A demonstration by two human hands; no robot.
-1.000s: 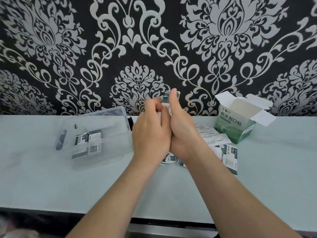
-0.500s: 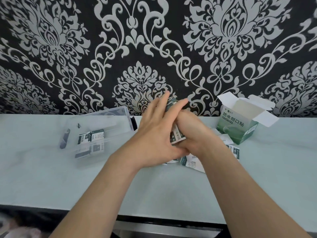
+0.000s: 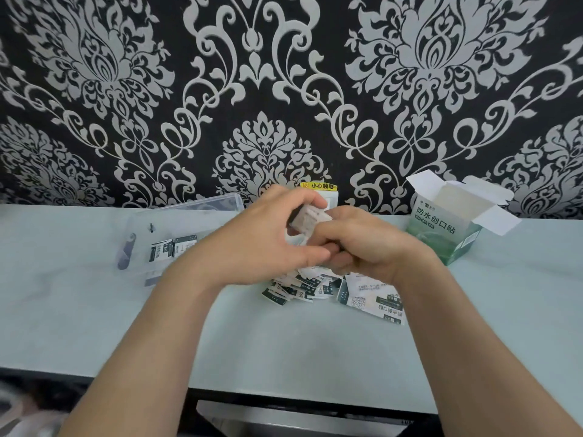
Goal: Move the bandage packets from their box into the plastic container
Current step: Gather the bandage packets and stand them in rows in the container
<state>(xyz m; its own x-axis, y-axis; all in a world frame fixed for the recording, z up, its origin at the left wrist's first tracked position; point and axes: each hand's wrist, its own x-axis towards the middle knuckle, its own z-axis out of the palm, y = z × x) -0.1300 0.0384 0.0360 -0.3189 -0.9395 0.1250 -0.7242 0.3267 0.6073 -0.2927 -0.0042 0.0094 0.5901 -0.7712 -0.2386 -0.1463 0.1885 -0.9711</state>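
Both hands meet over the middle of the counter and hold a stack of bandage packets (image 3: 307,219) between them. My left hand (image 3: 265,238) curls round the stack from the left, and my right hand (image 3: 366,244) grips it from the right and below. Under the hands lies a loose pile of packets (image 3: 299,287) with a folded leaflet (image 3: 369,298) beside it. The clear plastic container (image 3: 176,216) stands to the left with a few packets (image 3: 172,247) inside. The green and white bandage box (image 3: 448,225) stands open at the right.
A patterned black and silver wall rises right behind the pale counter (image 3: 315,348). A white wall socket with a yellow warning label (image 3: 318,186) shows just behind my hands. The counter's front edge runs along the bottom of the view.
The hands have dropped lower and turned the stack from upright to flatter between them. My left hand now wraps over its top.
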